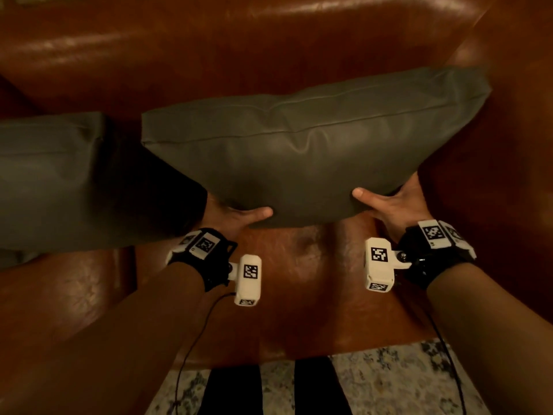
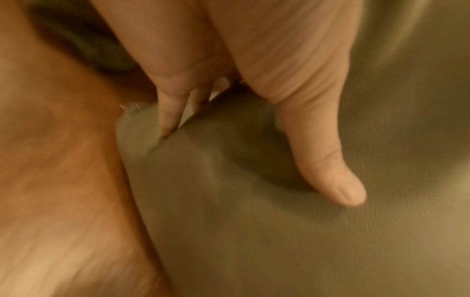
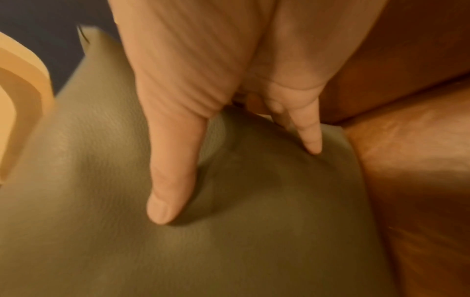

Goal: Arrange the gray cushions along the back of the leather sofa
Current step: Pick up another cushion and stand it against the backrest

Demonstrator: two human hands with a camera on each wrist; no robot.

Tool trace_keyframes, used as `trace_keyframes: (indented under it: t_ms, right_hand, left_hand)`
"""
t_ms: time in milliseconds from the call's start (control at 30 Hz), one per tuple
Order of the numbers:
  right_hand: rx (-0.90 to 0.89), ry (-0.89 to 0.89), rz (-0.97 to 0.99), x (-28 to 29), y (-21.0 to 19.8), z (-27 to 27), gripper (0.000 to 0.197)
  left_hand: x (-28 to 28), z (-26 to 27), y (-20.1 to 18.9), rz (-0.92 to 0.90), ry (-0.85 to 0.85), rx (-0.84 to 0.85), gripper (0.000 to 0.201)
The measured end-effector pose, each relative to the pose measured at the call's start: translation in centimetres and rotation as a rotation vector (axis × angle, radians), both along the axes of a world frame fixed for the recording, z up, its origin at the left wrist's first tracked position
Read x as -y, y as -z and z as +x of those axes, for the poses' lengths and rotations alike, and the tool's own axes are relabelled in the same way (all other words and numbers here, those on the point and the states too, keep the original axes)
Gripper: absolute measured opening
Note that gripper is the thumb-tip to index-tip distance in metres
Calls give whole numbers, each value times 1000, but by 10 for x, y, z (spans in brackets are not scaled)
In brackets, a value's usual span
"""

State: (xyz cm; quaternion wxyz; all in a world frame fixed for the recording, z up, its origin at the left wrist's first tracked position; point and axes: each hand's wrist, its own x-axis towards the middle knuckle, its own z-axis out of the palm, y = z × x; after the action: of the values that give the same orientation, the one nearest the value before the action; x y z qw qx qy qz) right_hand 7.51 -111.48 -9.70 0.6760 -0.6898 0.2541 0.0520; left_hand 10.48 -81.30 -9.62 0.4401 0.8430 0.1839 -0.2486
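Observation:
A gray cushion [image 1: 314,145] hangs tilted above the seat of the brown leather sofa [image 1: 299,280], its far edge near the backrest. My left hand [image 1: 236,218] grips its lower left corner, thumb on the front face and fingers behind. My right hand [image 1: 389,202] grips the lower right corner the same way. The left wrist view shows my left hand [image 2: 254,150] pinching the gray cushion [image 2: 279,231]; the right wrist view shows my right hand [image 3: 229,170] pinching the cushion [image 3: 178,251]. A second gray cushion [image 1: 51,181] leans against the backrest on the left.
The sofa backrest [image 1: 209,43] runs across the top and an armrest [image 1: 514,145] rises on the right. A patterned rug [image 1: 389,381] lies below the seat's front edge, with my dark-clad legs [image 1: 233,390] on it. Thin cables trail from both wrist cameras.

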Motion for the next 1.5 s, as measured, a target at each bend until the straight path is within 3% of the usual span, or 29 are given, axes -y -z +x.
trace_keyframes:
  t_ms: [100,133,233,267,400,533,667,733,800,1033,1167,1233,1333,1433,1500]
  right_hand:
    - [-25,-9,-4,2,-5,6,110]
    - [-33,-7,-7,1,-5,8,112]
    - [-69,-6,26,-4,-6,20,98]
    - [-72,5,49,-6,-5,24,96]
    - [-49,83,82,-13,-6,21,105]
    - [-68,132,38,-19,1,1,116]
    - [-255,181,110,-26,12,-19,123]
    - [-330,214,149,-31,15,-26,115]
    - [-349,231,202,-34,19,-31,112]
    - [-240,227,373,-47,23,-8,81]
    - [-270,212,372,-45,18,7,76]
    - [-305,205,328,-46,13,6,82]
    - [-343,157,166,-46,7,5,114]
    - [-304,140,93,-45,6,8,115]
    - [-300,145,92,-47,4,7,117]
  left_hand:
    - [8,1,5,-85,-56,-49,74]
    - [11,9,5,-120,-55,-43,80]
    - [10,33,21,-200,-82,8,128]
    - [7,40,28,-208,-99,19,133]
    - [7,40,5,-185,-116,69,112]
    - [4,24,1,-172,-206,104,125]
    - [8,5,1,-218,-396,111,125]
    - [12,-8,4,-300,-498,25,141]
    - [16,-20,8,-412,-530,-24,144]
    - [43,1,5,-630,-608,-80,96]
    - [46,13,0,-663,-619,-119,93]
    - [45,11,-4,-592,-601,-73,101]
    - [37,9,-1,-394,-509,36,118]
    - [35,11,-6,-458,-533,-24,134]
    - [34,10,-1,-465,-552,-25,134]
